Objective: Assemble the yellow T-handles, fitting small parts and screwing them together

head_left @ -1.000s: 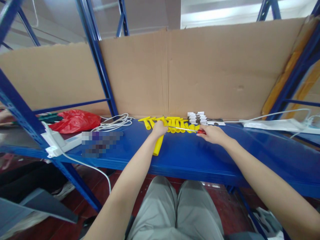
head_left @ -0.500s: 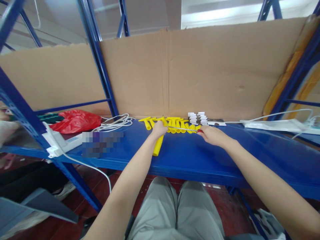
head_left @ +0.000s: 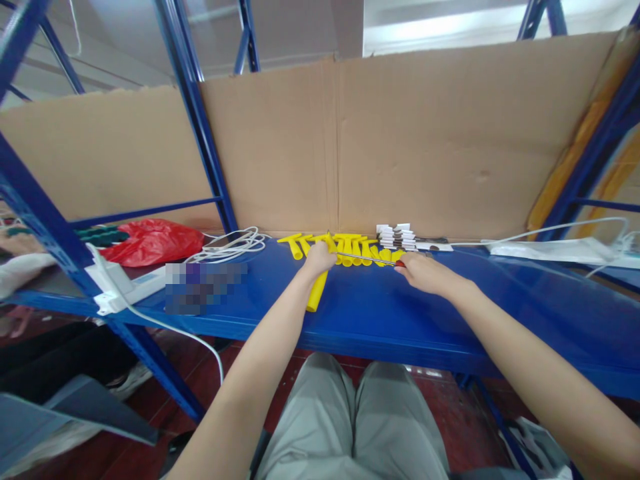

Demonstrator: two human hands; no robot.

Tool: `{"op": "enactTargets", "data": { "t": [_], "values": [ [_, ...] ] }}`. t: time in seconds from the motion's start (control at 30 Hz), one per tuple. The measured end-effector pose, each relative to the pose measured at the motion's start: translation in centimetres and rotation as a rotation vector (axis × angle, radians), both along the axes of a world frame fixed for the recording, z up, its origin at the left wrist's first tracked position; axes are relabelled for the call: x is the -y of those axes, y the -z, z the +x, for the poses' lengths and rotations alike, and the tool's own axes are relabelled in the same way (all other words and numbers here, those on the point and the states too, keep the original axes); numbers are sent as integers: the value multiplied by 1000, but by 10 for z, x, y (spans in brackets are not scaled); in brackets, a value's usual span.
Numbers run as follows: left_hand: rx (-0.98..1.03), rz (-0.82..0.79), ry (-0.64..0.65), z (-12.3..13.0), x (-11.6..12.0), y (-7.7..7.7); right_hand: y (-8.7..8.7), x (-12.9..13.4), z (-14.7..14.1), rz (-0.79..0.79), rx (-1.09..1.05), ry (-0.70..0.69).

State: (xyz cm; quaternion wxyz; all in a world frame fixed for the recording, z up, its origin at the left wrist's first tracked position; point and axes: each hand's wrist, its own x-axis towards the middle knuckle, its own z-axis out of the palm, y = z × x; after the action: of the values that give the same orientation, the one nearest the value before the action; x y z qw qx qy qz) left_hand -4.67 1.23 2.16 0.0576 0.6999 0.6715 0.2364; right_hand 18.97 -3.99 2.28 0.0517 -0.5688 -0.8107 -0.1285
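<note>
My left hand (head_left: 318, 260) is closed around the upper part of a yellow T-shaped plastic piece (head_left: 316, 295), whose tube points toward me over the blue shelf. Closed as well, my right hand (head_left: 426, 273) grips a screwdriver (head_left: 369, 259) by its red handle, most of which the fingers cover. Its thin metal shaft reaches left, nearly level, to the head of the yellow piece. The tip's exact contact is too small to make out. Behind the shaft lie several more yellow T-shaped pieces (head_left: 356, 251) in a row.
White-tagged small parts (head_left: 395, 237) are stacked by the cardboard wall (head_left: 450, 147). Leftward are a coiled white cable (head_left: 235, 245), a red plastic bag (head_left: 155, 241), a power strip (head_left: 145, 285) and a blue upright post (head_left: 193, 113). A long white packet (head_left: 550, 250) lies right.
My right hand and the screwdriver handle have dropped very slightly; my left hand holds its place. At the far left edge, another person's arm has shifted.
</note>
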Motion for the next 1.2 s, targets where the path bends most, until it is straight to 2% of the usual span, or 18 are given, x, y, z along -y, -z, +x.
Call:
{"op": "enactTargets", "data": {
  "t": [0.17, 0.3, 0.6, 0.8, 0.93, 1.2],
  "values": [
    [1, -4, -1, 1, 1, -1, -2, 1, 3, 132, 59, 48],
    [15, -5, 4, 1, 2, -2, -4, 4, 2, 129, 69, 119],
    [71, 11, 0, -3, -2, 0, -1, -3, 4, 19, -75, -3],
    [96, -5, -18, -3, -3, 1, -3, -1, 3, 141, -9, 34],
    [108, 2, -3, -4, -4, 1, -3, 1, 1, 152, 31, 61],
    [171, 4, 17, -4, -1, 1, -1, -3, 6, 281, 44, -18]
  ]
}}
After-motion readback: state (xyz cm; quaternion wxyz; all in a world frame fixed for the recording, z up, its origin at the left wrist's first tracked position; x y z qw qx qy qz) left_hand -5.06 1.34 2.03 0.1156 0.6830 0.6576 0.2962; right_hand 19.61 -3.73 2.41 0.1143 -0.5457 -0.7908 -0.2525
